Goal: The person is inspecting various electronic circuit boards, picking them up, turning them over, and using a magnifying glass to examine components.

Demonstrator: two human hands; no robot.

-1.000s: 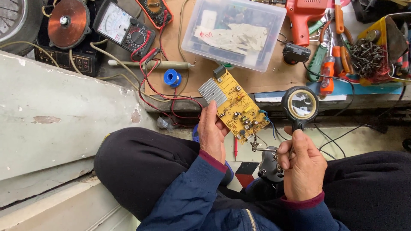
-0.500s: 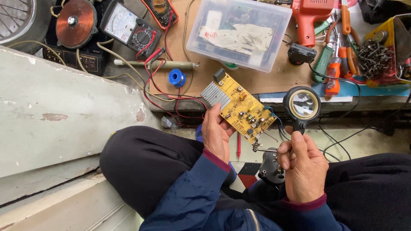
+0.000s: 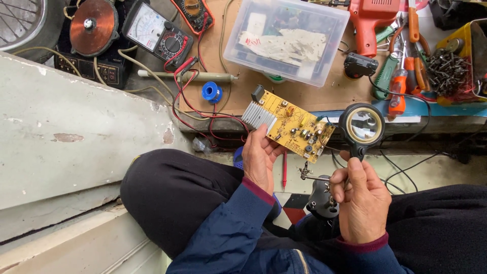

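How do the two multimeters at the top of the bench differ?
The black multimeter has a wide pale needle dial and lies fully in view; the orange multimeter has an orange casing around a round selector and is cut off by the frame's top edge. Both lie flat on the bench, next to each other.

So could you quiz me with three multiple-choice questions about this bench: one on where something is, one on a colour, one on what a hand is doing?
1. Where is the clear plastic lidded box?
A. on the brown bench top, beyond the circuit board
B. on the person's lap
C. in the right hand

2. What colour is the rectangular circuit board?
A. green
B. yellow
C. white

3. What is the left hand doing?
A. lying flat on the bench
B. holding the circuit board at its finned metal end
C. holding a screwdriver

Answers: 1 A, the box sits on the bench top above the board. 2 B, its face is yellow. 3 B, the fingers wrap its edge, while the right hand grips the round black magnifier's stem.
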